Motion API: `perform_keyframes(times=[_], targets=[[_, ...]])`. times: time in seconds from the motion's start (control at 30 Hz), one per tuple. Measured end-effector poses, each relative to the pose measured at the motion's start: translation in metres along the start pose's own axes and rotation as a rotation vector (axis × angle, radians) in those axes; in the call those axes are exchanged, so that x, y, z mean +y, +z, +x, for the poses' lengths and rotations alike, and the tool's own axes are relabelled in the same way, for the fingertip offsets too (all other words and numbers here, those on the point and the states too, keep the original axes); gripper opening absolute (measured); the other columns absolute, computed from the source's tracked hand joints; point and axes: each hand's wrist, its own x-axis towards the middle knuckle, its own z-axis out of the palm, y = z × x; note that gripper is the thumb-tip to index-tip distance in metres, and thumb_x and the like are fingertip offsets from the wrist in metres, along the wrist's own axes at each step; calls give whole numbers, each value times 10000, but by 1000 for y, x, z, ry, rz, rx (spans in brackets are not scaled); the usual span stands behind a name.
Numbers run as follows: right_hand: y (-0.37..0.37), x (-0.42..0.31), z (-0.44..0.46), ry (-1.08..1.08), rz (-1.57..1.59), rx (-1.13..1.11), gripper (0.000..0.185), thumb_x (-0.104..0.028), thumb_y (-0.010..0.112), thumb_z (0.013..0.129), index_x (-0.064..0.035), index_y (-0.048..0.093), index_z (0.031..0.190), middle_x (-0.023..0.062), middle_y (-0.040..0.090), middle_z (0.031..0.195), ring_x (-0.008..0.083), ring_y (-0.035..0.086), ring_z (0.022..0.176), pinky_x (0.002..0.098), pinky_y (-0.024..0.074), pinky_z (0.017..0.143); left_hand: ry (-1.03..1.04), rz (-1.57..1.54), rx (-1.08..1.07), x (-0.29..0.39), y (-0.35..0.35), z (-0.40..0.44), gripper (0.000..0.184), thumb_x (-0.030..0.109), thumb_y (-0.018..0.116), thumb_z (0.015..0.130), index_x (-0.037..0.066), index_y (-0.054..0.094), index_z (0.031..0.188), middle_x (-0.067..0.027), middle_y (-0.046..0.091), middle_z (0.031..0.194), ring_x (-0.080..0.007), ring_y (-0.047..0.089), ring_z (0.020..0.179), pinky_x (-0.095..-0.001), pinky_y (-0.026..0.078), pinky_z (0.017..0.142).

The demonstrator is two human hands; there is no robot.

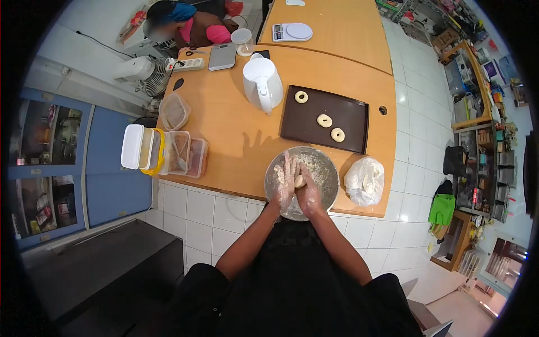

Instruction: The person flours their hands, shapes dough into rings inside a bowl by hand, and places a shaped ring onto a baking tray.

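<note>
Over a metal mixing bowl (334, 194) at the table's front edge, both of my hands are close together and dusted with flour. A small ball of dough (300, 181) sits between them. My right hand (309, 194) curls round the dough from the right. My left hand (284, 182) is beside it, fingers stretched forward and coated with sticky bits. Loose crumbly dough (319, 168) lies in the bowl. Behind the bowl, a dark baking tray (303, 125) carries three dough rings, among them one ring (324, 121) near its middle.
A white electric kettle (262, 81) stands behind my left hand. Right of the bowl is a plastic bag (364, 181) with pale contents. Plastic containers (178, 151) crowd the left edge. Kitchen scales (292, 32) sit farther back. Another person (193, 28) is at the far left.
</note>
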Motion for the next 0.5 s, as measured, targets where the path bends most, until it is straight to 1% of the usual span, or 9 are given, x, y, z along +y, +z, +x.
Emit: perform_keyframes(times=[0.03, 0.13, 0.17, 0.27, 0.3, 0.4, 0.43, 0.47, 0.5], targets=[[2, 2, -4, 17, -54, 13, 588, -305, 417, 976, -29, 267, 1472, 88, 305, 1502, 217, 347, 1344, 366, 270, 1100, 2, -14, -5, -2, -4, -1, 806, 731, 113, 886, 260, -78, 1512, -56, -70, 1588, -274, 6, 1459, -443, 20, 1166], [1, 14, -12, -10, -305, -21, 572, -294, 389, 984, -29, 268, 1476, 79, 350, 1470, 193, 366, 1320, 322, 272, 1090, 69, 192, -40, 1, -10, 3, 813, 714, 116, 899, 221, -96, 1509, -62, -102, 1584, -253, -35, 1460, -439, 5, 1166], [-2, 19, -18, 37, -427, 24, 567, -310, 357, 995, -29, 263, 1479, 87, 394, 1431, 189, 385, 1302, 297, 275, 1083, 174, 298, -37, 4, -13, 6, 814, 694, 103, 911, 182, -125, 1502, -82, -129, 1577, -234, -80, 1456, -437, -17, 1163], [12, 22, -28, 18, -323, 53, 573, -356, 351, 1002, -44, 275, 1477, 75, 421, 1413, 190, 431, 1267, 289, 307, 1066, 110, 422, -104, 17, -4, 3, 806, 670, 93, 926, 145, -123, 1499, -105, -139, 1573, -229, -98, 1452, -432, -41, 1158], [4, 24, -21, 34, -188, 81, 549, -401, 368, 994, -65, 387, 1427, 38, 489, 1338, 156, 505, 1103, 305, 366, 999, 99, 379, -114, 2, -7, 1, 797, 652, 86, 937, 123, -103, 1502, -109, -136, 1573, -236, -105, 1450, -430, -49, 1153], [3, -2, -2, 173, 116, 282, 576, -484, 358, 995, -74, 419, 1394, 42, 520, 1284, 170, 516, 1092, 323, 386, 987, 132, 650, -355, 5, 28, -32, 824, 603, 190, 967, 15, -48, 1493, -134, -54, 1578, -255, -76, 1451, -366, -34, 1154], [-13, 3, 8, 190, 81, 90, 643, -552, 327, 985, -72, 389, 1408, 63, 528, 1264, 193, 522, 1112, 335, 397, 982, 113, 860, -450, -9, 11, -32, 942, 745, 126, 878, 71, -98, 1496, -115, -116, 1575, -254, -103, 1448, -401, -40, 1150], [-26, 16, 10, 168, 29, 83, 654, -553, 313, 986, -65, 371, 1417, 71, 510, 1292, 202, 506, 1138, 339, 379, 1003, 125, 863, -330, -24, -5, -23, 897, 695, 148, 909, 53, -68, 1497, -124, -78, 1576, -259, -87, 1448, -395, -21, 1153], [-18, 17, 6, 150, -28, 72, 664, -554, 300, 988, -58, 353, 1426, 80, 492, 1321, 212, 491, 1165, 343, 362, 1024, 140, 862, -203, -41, -20, -13, 852, 645, 171, 940, 35, -38, 1498, -133, -41, 1577, -264, -72, 1448, -389, -1, 1156]])
